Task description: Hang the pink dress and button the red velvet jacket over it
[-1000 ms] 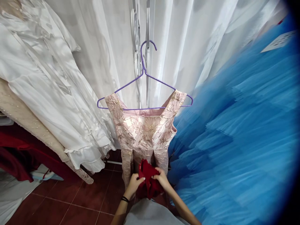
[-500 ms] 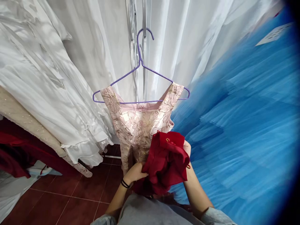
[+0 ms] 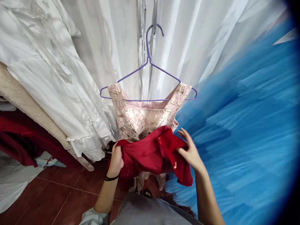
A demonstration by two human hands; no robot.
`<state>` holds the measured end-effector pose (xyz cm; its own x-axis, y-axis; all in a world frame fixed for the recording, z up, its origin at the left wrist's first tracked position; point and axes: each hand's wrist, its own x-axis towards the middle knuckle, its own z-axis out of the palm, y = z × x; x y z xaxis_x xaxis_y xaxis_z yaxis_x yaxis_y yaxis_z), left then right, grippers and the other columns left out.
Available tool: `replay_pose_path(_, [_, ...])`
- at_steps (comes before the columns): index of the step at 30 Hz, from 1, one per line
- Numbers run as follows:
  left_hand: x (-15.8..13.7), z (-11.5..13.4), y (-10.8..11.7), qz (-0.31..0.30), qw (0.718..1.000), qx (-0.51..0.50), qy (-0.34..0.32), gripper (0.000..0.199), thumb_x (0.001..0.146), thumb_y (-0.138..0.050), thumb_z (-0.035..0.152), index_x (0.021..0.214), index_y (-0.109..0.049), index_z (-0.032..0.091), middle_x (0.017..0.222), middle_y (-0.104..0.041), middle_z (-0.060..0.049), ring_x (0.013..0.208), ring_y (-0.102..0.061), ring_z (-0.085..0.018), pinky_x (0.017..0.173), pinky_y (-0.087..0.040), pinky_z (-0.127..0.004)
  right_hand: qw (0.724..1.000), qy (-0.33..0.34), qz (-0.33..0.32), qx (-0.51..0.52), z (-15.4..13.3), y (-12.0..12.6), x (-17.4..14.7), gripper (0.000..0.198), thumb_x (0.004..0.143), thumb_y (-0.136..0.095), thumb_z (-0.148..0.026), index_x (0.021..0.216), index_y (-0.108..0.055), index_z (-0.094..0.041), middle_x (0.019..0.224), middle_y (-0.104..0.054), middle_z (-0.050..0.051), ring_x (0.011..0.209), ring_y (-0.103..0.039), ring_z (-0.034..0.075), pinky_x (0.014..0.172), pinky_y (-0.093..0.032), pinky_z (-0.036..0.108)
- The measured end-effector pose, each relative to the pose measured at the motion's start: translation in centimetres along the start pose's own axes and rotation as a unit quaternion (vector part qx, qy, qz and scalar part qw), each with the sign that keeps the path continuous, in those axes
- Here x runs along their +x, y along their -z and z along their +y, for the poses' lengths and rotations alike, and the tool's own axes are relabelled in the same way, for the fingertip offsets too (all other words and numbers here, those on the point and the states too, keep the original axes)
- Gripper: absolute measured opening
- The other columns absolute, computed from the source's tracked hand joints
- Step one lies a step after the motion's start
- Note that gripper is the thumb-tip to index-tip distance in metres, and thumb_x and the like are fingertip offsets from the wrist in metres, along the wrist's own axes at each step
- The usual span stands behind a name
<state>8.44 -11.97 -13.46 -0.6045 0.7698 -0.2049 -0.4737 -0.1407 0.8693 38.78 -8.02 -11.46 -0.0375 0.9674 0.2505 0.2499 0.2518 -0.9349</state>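
A dark red garment [image 3: 145, 153] with small gold fastenings near its right end is stretched sideways in front of me. My left hand [image 3: 116, 159], a black band at its wrist, grips its left end. At the other end, my right hand [image 3: 189, 150] has thumb and fingers apart, with the thumb beside or touching the cloth. Behind the garment, a pink floral brocade dress [image 3: 138, 120] hangs by its straps on a purple hanger [image 3: 133, 74]. The red cloth covers the dress's middle, and its lower hem shows beneath.
White dresses [image 3: 58, 84] hang to the left, above a beige sparkly one [image 3: 35, 112] and dark red cloth [image 3: 21, 131]. Blue layered tulle [image 3: 239, 125] fills the right. A metal rack bar [image 3: 153, 18] holds the hanger before white curtains [image 3: 187, 40]. Reddish tiles [image 3: 53, 193] cover the floor.
The red garment has gone from bunched up to spread out sideways. My left hand moved left and up with its end; my right hand came out from behind the cloth and its fingers opened.
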Motion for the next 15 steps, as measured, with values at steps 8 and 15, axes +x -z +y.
replay_pose_path(8, [-4.4,3.6,-3.2,-0.284,0.906,0.265,-0.168,0.016,0.065,-0.049,0.012,0.073,-0.061,0.019,0.07,-0.062,0.003,0.069,-0.056,-0.013,0.068,-0.045,-0.022,0.967,0.138,-0.182,-0.113,-0.8,-13.3,-2.5,0.055,0.068,-0.071,-0.029,0.12,-0.06,-0.017,0.139,-0.054,0.019,0.134,-0.047,0.036,0.112,-0.036,0.059])
replay_pose_path(15, [-1.8,5.3,1.0,-0.224,0.803,0.499,-0.235,0.025,0.072,-0.07,0.023,0.098,-0.068,0.022,0.102,-0.073,-0.003,0.095,-0.067,-0.023,0.09,-0.049,-0.035,0.979,0.19,-0.07,-0.031,-3.8,-10.4,-0.2,0.024,0.066,-0.05,-0.011,0.083,-0.065,-0.02,0.074,-0.07,0.001,0.064,-0.062,0.016,0.059,-0.048,0.026])
